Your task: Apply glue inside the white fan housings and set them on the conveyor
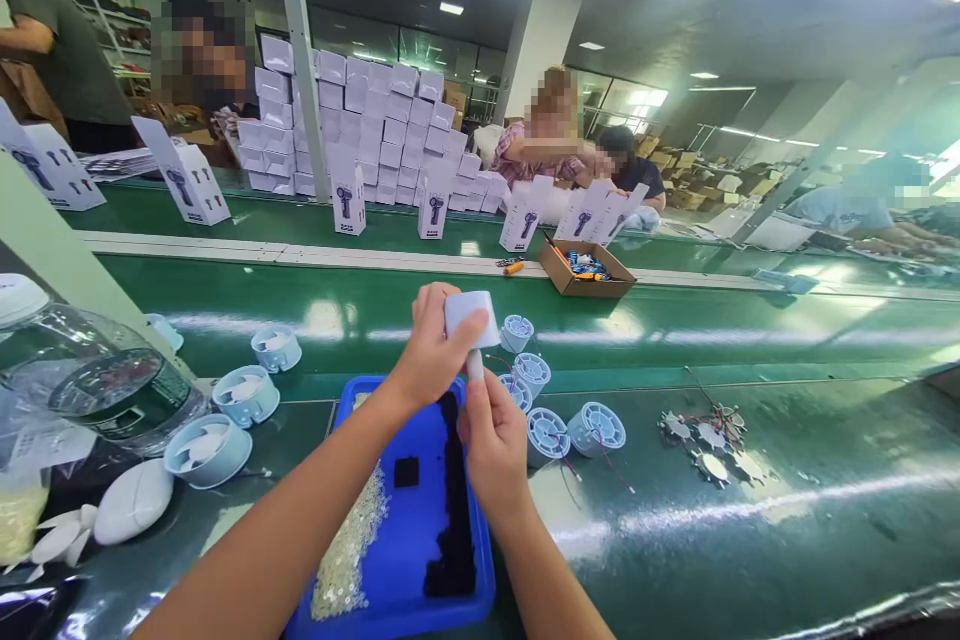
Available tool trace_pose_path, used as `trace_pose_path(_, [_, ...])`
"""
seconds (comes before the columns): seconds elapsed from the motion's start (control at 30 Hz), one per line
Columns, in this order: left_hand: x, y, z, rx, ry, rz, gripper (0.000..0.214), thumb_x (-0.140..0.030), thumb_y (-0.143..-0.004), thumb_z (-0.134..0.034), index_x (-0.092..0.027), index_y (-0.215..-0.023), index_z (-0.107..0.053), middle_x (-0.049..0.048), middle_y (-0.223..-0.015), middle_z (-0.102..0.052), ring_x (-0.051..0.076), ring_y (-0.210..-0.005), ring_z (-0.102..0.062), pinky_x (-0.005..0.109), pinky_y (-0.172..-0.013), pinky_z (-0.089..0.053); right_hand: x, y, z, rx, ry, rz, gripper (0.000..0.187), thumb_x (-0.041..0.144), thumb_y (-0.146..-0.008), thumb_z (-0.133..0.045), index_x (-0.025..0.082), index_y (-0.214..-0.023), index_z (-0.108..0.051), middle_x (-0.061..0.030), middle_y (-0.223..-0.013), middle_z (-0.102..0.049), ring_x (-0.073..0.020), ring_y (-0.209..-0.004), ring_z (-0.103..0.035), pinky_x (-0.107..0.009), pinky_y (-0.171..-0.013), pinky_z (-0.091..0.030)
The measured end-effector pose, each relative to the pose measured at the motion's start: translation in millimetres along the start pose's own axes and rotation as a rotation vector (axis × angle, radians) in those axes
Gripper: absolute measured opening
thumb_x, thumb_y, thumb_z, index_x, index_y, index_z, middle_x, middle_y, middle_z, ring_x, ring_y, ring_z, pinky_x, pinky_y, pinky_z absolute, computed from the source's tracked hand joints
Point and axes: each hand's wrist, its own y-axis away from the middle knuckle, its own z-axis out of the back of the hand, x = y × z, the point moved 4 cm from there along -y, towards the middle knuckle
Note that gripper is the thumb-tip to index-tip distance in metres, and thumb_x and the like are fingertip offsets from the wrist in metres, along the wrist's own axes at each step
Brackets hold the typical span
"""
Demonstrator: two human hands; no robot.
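Note:
Above the blue tray, my left hand is closed around a pale block-shaped piece with a narrow stem, thumb on its face. My right hand pinches the stem from below. What the piece is I cannot tell. Small translucent washer-like rings fill the tray's left side. Black pieces line its right side, and a single black square lies between. Several light-blue round fan housings with wires stand just right of my hands.
Light-blue housings with white fan blades stand at left, near a big clear bottle and a white mouse-shaped object. Wired discs lie at right. Across the belt are an open carton, printed boxes and people working.

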Motion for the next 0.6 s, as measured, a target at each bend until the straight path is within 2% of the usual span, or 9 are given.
trace_pose_path(0.07, [3,-10,6.5,0.087,-0.079,-0.033,0.035,-0.049,-0.072,-0.059,-0.024,-0.083,-0.037,-0.003,-0.075,-0.045,0.011,-0.064,-0.046,0.023,-0.058,-0.039,-2,-2,2,0.02,0.105,0.006,0.032,0.045,-0.092,-0.042,0.018,-0.094,-0.06,0.007,-0.055,-0.029,-0.0088,-0.047,-0.026,-0.023,-0.043,-0.02])
trace_pose_path(0.13, [10,-28,22.5,0.045,-0.275,-0.073,0.042,-0.052,-0.069,-0.061,-0.024,-0.089,-0.036,-0.0027,-0.076,-0.045,0.012,-0.063,-0.048,0.024,-0.057,-0.039,-8,-3,1,0.085,0.176,-0.027,0.03,0.04,-0.092,-0.04,0.018,-0.095,-0.061,0.0062,-0.055,-0.034,-0.0095,-0.047,-0.029,-0.023,-0.044,-0.022])
trace_pose_path(0.2, [20,-49,39.4,-0.004,-0.627,-0.092,0.055,-0.049,-0.063,-0.068,-0.023,-0.1,-0.038,0.0006,-0.083,-0.05,0.017,-0.07,-0.053,0.028,-0.063,-0.04,-14,-3,0,0.111,0.218,-0.069,0.026,0.034,-0.091,-0.041,0.019,-0.102,-0.058,0.0067,-0.053,-0.037,-0.0103,-0.045,-0.032,-0.023,-0.044,-0.022])
trace_pose_path(0.27, [38,-69,46.6,0.13,-1.012,-0.078,0.052,-0.043,-0.063,-0.069,-0.022,-0.103,-0.043,0.007,-0.092,-0.055,0.025,-0.086,-0.056,0.035,-0.075,-0.041,-17,-2,0,0.078,0.245,-0.085,0.022,0.03,-0.087,-0.046,0.02,-0.105,-0.053,0.0085,-0.051,-0.038,-0.0106,-0.043,-0.034,-0.023,-0.043,-0.023])
trace_pose_path(0.33, [58,-82,47.6,0.289,-1.207,-0.017,0.048,-0.038,-0.057,-0.073,-0.02,-0.097,-0.051,0.0108,-0.094,-0.059,0.033,-0.096,-0.055,0.043,-0.084,-0.039,-16,1,-1,0.058,0.229,-0.072,0.017,0.028,-0.082,-0.053,0.021,-0.097,-0.051,0.0096,-0.052,-0.038,-0.0101,-0.044,-0.035,-0.022,-0.043,-0.027])
trace_pose_path(0.4, [73,-89,41.2,0.358,-1.235,-0.005,0.047,-0.037,-0.056,-0.075,-0.019,-0.094,-0.056,0.0135,-0.098,-0.06,0.036,-0.104,-0.053,0.049,-0.092,-0.034,-14,4,-4,0.089,0.164,-0.045,0.013,0.029,-0.079,-0.057,0.021,-0.085,-0.05,0.0081,-0.057,-0.041,-0.0097,-0.048,-0.038,-0.021,-0.047,-0.031])
trace_pose_path(0.47, [81,-91,27.2,0.377,-1.212,-0.06,0.051,-0.04,-0.06,-0.072,-0.019,-0.103,-0.056,0.0151,-0.113,-0.057,0.036,-0.115,-0.046,0.049,-0.098,-0.028,-13,8,-8,0.138,0.106,-0.016,0.014,0.031,-0.08,-0.058,0.021,-0.078,-0.048,0.0064,-0.061,-0.042,-0.0095,-0.052,-0.038,-0.021,-0.049,-0.033])
trace_pose_path(0.53, [86,-90,8.1,0.442,-1.176,-0.141,0.056,-0.043,-0.064,-0.069,-0.023,-0.114,-0.052,0.013,-0.127,-0.049,0.033,-0.12,-0.042,0.046,-0.101,-0.027,-16,11,-13,0.185,0.109,0.012,0.019,0.032,-0.083,-0.055,0.021,-0.071,-0.045,0.0063,-0.061,-0.039,-0.0092,-0.052,-0.036,-0.021,-0.05,-0.032])
trace_pose_path(0.6, [90,-86,-9.9,0.535,-1.126,-0.213,0.051,-0.041,-0.066,-0.068,-0.027,-0.114,-0.054,0.0099,-0.129,-0.046,0.031,-0.118,-0.042,0.047,-0.1,-0.028,-20,13,-17,0.241,0.144,0.036,0.023,0.032,-0.086,-0.052,0.021,-0.068,-0.042,0.0065,-0.06,-0.035,-0.009,-0.053,-0.034,-0.021,-0.05,-0.031])
